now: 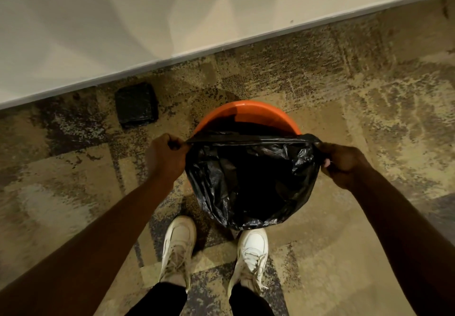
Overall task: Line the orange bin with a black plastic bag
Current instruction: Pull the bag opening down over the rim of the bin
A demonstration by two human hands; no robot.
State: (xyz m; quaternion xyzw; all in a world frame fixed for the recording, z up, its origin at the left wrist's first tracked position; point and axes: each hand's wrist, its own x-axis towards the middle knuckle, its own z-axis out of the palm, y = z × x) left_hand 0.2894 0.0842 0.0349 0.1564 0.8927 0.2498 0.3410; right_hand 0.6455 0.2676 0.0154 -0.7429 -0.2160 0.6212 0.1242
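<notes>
The black plastic bag (248, 180), thin, limp, light and likely slippery, hangs opened over the near rim of the orange bin (243, 115), its mouth hem pinched taut between the closed left hand (165, 158) and right hand (343, 161); grip the hem only.

Dim, warm yellowish light. Beyond the hands (167, 158), overlapping soft shadows fan across the wall (123, 20). The black bag (246, 180) between them shows faint sheen on its creases. Wide-angle distortion bends the skirting; detail is soft and grainy.
</notes>
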